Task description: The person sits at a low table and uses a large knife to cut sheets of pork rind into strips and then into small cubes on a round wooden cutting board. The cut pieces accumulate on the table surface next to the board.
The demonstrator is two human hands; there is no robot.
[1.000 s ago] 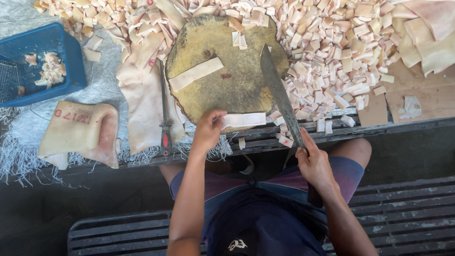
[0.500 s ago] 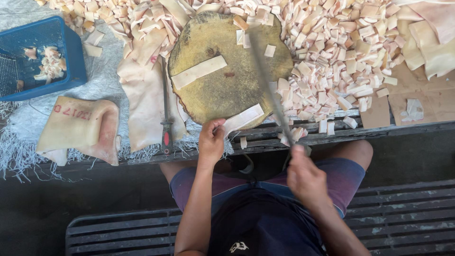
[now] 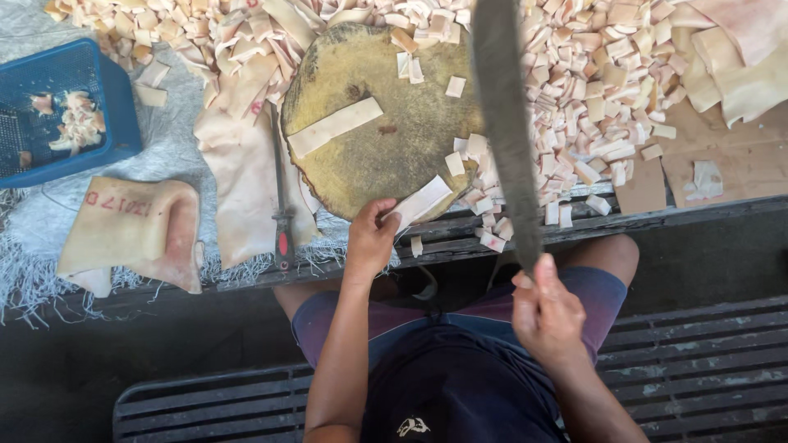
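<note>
A pale strip (image 3: 423,202) of cut material is lying at the 5 o'clock edge of the round chopping block (image 3: 373,139), angled up toward 2 o'clock, and the left hand (image 3: 371,238) is pinching its near end, fingers (image 3: 386,215) clamped together on it. The right hand (image 3: 548,316) is sitting at 4 o'clock from the block, above the lap, its fingers wrapped tight around the handle of a long dark blade (image 3: 505,123) that is rising steeply toward 12 o'clock, its flat crossing the block's right edge in the head view. A second, longer pale strip (image 3: 335,126) is lying across the block at 10 o'clock, and a few small squares are sitting near the block's 1 o'clock rim. A heap of small cut pieces (image 3: 599,90) is spreading over the tabletop (image 3: 640,189) from 12 o'clock round to 3 o'clock. At 9 o'clock from the block a red-handled knife (image 3: 281,205) is resting on a large pale sheet (image 3: 242,180). Farther out at 9 o'clock a blue basket (image 3: 107,107) is holding a few scraps, and below it, at 8 o'clock, a folded tan slab (image 3: 131,234) with red marks is hanging over the tabletop edge.
</note>
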